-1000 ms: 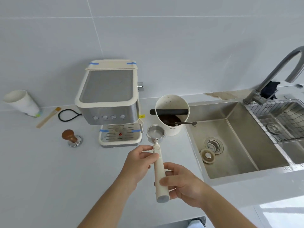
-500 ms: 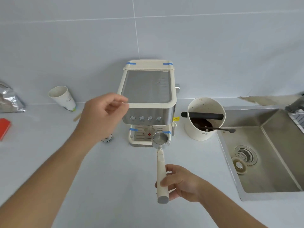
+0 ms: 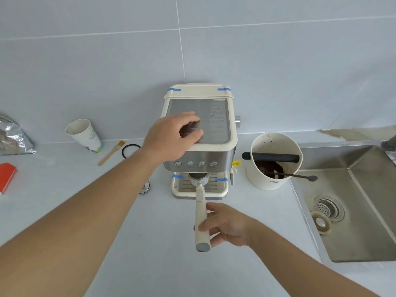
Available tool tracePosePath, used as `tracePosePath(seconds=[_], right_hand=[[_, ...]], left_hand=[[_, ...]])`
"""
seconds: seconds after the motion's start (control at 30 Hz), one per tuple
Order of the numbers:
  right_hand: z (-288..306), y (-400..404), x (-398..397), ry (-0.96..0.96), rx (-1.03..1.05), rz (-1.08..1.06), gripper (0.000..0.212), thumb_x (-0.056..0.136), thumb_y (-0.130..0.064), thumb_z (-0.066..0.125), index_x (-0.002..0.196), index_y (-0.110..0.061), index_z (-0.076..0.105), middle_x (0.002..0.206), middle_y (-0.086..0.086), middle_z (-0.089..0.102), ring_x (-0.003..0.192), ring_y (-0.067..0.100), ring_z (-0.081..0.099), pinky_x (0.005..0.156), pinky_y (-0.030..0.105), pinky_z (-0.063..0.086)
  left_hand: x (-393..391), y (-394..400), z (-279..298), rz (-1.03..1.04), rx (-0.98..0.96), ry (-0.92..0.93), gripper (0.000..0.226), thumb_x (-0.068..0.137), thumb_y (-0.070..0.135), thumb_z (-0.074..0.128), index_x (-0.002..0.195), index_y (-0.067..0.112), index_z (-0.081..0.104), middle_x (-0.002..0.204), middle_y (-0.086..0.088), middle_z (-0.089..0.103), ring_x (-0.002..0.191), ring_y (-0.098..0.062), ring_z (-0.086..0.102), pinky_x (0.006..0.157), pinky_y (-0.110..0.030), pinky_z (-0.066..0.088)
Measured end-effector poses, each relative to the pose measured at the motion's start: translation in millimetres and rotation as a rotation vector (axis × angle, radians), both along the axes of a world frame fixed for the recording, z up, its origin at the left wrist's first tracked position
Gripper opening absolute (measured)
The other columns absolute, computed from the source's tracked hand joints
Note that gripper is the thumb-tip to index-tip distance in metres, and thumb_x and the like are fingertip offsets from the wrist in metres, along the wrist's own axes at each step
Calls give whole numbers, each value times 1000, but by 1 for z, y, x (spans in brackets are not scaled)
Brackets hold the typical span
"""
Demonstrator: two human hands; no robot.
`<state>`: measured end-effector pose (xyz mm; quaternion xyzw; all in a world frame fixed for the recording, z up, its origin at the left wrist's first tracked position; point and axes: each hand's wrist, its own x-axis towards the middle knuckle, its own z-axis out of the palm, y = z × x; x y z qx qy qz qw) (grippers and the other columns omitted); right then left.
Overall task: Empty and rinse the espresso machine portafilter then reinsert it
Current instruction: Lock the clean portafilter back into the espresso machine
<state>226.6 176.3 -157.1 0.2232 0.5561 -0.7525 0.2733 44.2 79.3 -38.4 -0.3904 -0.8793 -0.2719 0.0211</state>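
Note:
The cream and steel espresso machine (image 3: 216,155) stands against the wall in the middle of the counter. My right hand (image 3: 225,227) grips the cream handle of the portafilter (image 3: 200,215), whose metal basket sits under the machine's front, above the drip tray. My left hand (image 3: 173,136) rests with spread fingers on the left part of the machine's top plate, holding nothing.
A white knock box (image 3: 275,161) with dark grounds and a spoon stands right of the machine. The steel sink (image 3: 364,202) with drain and loose stopper lies at the right. A paper cup (image 3: 83,133), brush, black ring, foil bag and red object sit at the left.
My left hand let go of the portafilter, swung up and landed on the machine's top. The portafilter basket moved forward under the machine's group head. The view shifted left.

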Motion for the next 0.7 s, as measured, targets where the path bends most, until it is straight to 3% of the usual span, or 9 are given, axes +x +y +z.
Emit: tracePosePath(seconds=[0.17,0.37,0.6,0.7], right_hand=[[-2,6,-12,19,-32,-61,39,83,4,65,115,-17,57,102,12,67,78,24,71,66,39,60],[-2,11,-26,62,-63,-88,41,84,3,65,117,-20,57,105,13,65,78,23,71,64,37,60],[-13,-17,-44,134,-144,-202,55,75,2,70,125,-11,52,106,17,60,73,24,70,65,39,59],[-18,-30,-52,148,-181,-283,53,79,6,70,125,-8,49,108,17,60,80,28,70,69,42,61]], left_hand=[[-4,1,-6,16,1,-4,38,86,45,60,123,34,64,137,17,57,123,-7,54,90,-22,35],[-7,0,-11,22,26,-28,45,82,49,54,125,39,63,141,19,54,129,-7,50,103,-33,41],[-10,1,-13,22,26,3,43,83,49,53,124,40,63,141,18,54,129,-8,50,101,-33,41],[-10,2,-15,14,29,14,43,83,49,53,124,39,63,141,18,55,129,-9,51,101,-36,42]])
